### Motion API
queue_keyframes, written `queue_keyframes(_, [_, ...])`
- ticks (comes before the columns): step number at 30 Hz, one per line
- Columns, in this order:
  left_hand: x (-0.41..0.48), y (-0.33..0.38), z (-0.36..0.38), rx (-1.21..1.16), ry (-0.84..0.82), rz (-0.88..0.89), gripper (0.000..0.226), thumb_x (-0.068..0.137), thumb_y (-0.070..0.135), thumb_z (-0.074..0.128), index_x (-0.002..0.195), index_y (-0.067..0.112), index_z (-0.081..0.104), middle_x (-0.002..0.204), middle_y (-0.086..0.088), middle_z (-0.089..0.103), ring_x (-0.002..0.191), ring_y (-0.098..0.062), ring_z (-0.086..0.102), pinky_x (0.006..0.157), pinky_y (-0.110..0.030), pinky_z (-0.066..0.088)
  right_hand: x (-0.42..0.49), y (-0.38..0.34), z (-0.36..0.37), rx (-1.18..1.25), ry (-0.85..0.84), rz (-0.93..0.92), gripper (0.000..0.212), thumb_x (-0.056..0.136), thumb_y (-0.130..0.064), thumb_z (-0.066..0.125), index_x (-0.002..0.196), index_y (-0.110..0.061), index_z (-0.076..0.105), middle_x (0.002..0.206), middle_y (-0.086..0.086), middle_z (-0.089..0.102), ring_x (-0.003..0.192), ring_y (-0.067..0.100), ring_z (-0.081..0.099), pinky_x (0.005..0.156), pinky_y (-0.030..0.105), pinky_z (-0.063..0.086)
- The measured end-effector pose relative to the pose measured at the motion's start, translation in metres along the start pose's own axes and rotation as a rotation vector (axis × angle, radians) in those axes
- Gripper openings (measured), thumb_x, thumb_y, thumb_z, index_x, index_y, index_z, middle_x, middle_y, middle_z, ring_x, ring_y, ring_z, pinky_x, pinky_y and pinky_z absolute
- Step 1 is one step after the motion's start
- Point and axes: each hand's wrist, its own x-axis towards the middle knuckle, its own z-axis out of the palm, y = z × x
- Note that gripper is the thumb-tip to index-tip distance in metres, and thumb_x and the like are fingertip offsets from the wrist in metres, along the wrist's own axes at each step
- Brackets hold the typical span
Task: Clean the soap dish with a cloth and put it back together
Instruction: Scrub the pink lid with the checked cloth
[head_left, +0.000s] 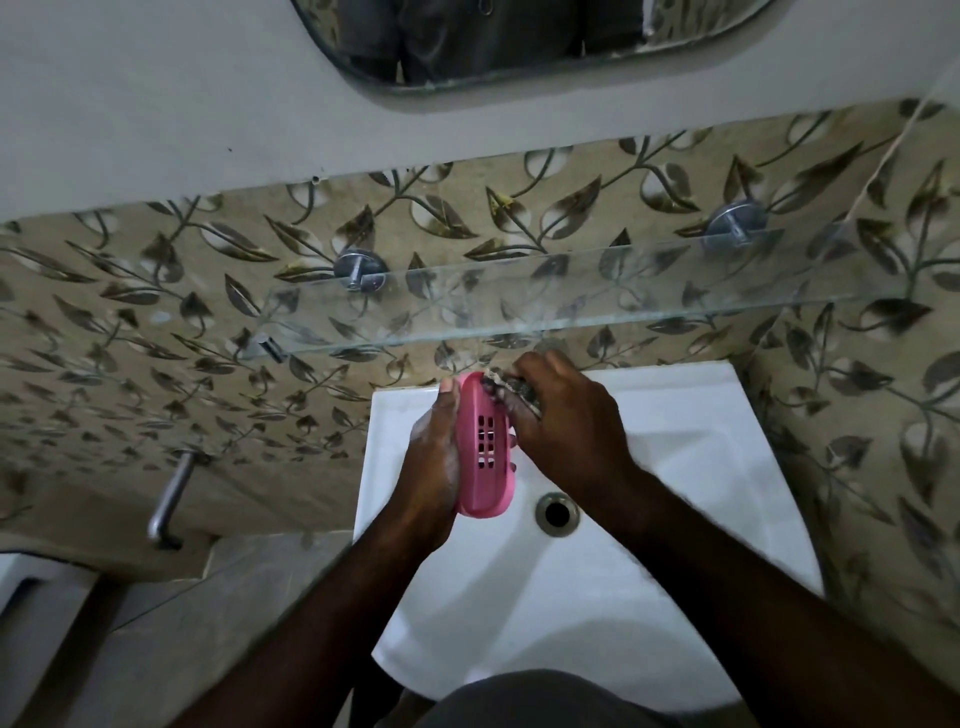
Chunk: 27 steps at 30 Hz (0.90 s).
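Left hand (434, 457) grips the pink slotted soap dish tray (485, 447) along its left edge, held on edge above the white sink basin (675, 467). Right hand (566, 421) pinches a dark wet cloth (511, 389), pressed against the tray's far end. Drain (557, 513) sits just right of the tray's near end.

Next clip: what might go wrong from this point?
The left hand holds the pink slotted soap dish along one edge above the sink. Pressure from the cloth in the right hand might knock it loose. The right hand also works close to the glass shelf and may bump it.
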Motion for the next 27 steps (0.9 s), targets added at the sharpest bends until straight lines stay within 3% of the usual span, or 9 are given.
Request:
queue_keyframes(6, [0.003,0.004,-0.007,-0.043,0.063,0.053,0.049,0.085,0.055,0.047,0.106,0.016,0.066,0.080,-0.012,0.073,0.069,-0.026,0.068,0.066,-0.040,0.056,-0.043,-0.002,0.021,-0.062,-0.186,0.064,0.012,0.091,-0.036,0.055,0.097,-0.025,0.057,0.093,0.000,0.061,0.084,0.029,0.063,0.066,0.034,0.045])
queue_keyframes(10, [0.005,0.007,-0.005,-0.012,0.080,0.092,0.062,0.081,0.058,0.046,0.118,0.011,0.062,0.086,-0.015,0.073,0.073,-0.027,0.069,0.062,-0.038,0.058,-0.058,-0.009,0.015,0.415,-0.395,0.256,0.016,0.087,-0.035,0.060,0.077,-0.023,0.058,0.070,-0.001,0.066,0.059,0.016,0.061,0.058,0.036,0.052])
queue_keyframes(12, [0.007,0.002,-0.003,-0.013,0.118,0.057,0.063,0.083,0.061,0.049,0.116,0.009,0.063,0.089,-0.017,0.073,0.075,-0.026,0.069,0.064,-0.036,0.058,-0.054,-0.017,0.005,0.658,-0.436,0.299,0.013,0.087,-0.027,0.065,0.078,-0.018,0.064,0.069,0.004,0.069,0.056,0.021,0.065,0.055,0.038,0.054])
queue_keyframes(14, [0.007,-0.001,0.000,-0.067,0.107,-0.052,0.073,0.080,0.069,0.055,0.113,0.005,0.065,0.092,-0.018,0.070,0.075,-0.027,0.068,0.069,-0.036,0.055,-0.048,-0.023,0.000,0.711,-0.403,0.278,0.008,0.086,-0.022,0.067,0.084,-0.014,0.067,0.075,0.009,0.071,0.066,0.030,0.069,0.062,0.042,0.057])
queue_keyframes(16, [0.007,-0.005,0.002,-0.078,0.091,-0.115,0.065,0.086,0.067,0.049,0.102,0.007,0.070,0.088,-0.015,0.072,0.074,-0.027,0.068,0.070,-0.035,0.053,-0.038,-0.023,0.000,0.757,-0.314,0.276,0.006,0.086,-0.020,0.069,0.089,-0.014,0.070,0.080,0.008,0.072,0.073,0.027,0.070,0.070,0.044,0.058])
queue_keyframes(20, [-0.004,-0.014,0.007,-0.003,0.002,-0.063,0.054,0.087,0.062,0.043,0.101,0.019,0.073,0.099,-0.012,0.074,0.091,-0.032,0.069,0.083,-0.042,0.053,-0.015,-0.012,0.000,0.828,-0.084,0.305,0.002,0.087,-0.018,0.069,0.087,-0.019,0.069,0.080,-0.001,0.072,0.076,0.015,0.069,0.072,0.032,0.057])
queue_keyframes(23, [-0.007,-0.011,0.001,0.085,-0.020,-0.028,0.048,0.085,0.058,0.056,0.109,0.018,0.069,0.091,-0.010,0.072,0.080,-0.026,0.065,0.071,-0.040,0.053,-0.008,0.003,0.007,0.661,0.031,0.342,0.010,0.088,-0.022,0.067,0.083,-0.029,0.063,0.078,-0.011,0.069,0.070,0.004,0.065,0.064,0.017,0.050])
queue_keyframes(25, [-0.005,-0.008,-0.007,0.134,-0.092,0.014,0.043,0.083,0.046,0.060,0.118,0.022,0.066,0.096,-0.007,0.071,0.081,-0.021,0.065,0.070,-0.039,0.053,-0.011,0.013,0.016,0.506,0.015,0.381,0.006,0.088,-0.025,0.066,0.085,-0.027,0.061,0.076,-0.013,0.067,0.069,0.004,0.063,0.063,0.020,0.048])
queue_keyframes(27, [-0.002,-0.004,-0.014,0.173,-0.163,0.005,0.042,0.078,0.045,0.063,0.113,0.023,0.070,0.094,-0.008,0.068,0.082,-0.021,0.062,0.073,-0.039,0.051,-0.014,0.021,0.020,0.490,-0.023,0.452,0.004,0.087,-0.024,0.066,0.088,-0.021,0.063,0.079,-0.011,0.067,0.071,0.005,0.063,0.066,0.022,0.047])
